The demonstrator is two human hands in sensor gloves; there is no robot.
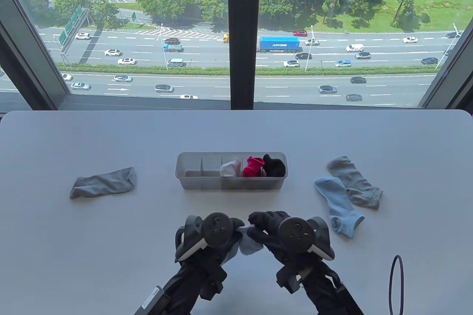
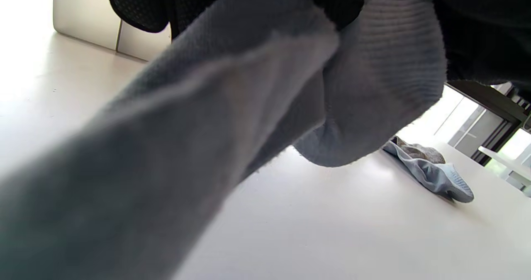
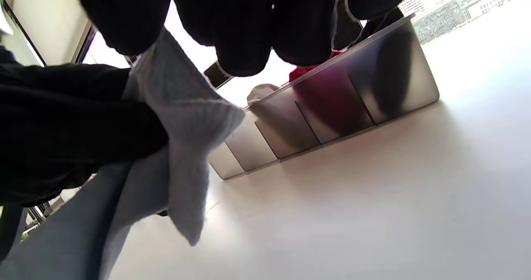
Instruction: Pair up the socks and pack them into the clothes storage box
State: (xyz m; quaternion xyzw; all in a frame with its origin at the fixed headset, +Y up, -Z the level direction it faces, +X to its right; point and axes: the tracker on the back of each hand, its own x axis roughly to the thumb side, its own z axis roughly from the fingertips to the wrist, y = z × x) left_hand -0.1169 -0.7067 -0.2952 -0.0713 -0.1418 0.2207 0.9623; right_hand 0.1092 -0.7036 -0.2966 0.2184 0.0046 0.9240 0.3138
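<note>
Grey fabric sock [image 1: 103,182] lies flat at table left. Clear plastic divided storage box [image 1: 207,180] sits centre, holding white [image 1: 228,169], red [image 1: 253,167] and black [image 1: 274,165] sock bundles in its right compartments. Near the front edge, left hand [image 1: 207,237] and right hand [image 1: 284,232] both pinch a pale blue sock [image 1: 248,243] between them. At right, a light blue sock [image 1: 339,206] overlaps a grey sock [image 1: 354,181] on the white table [image 1: 111,248].

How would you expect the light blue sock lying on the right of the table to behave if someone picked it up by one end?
The light blue sock lies flat and creased, so it would probably droop limply. It looks thin, so likely very light. Its cuff overlaps the grey sock, which might drag along.
</note>
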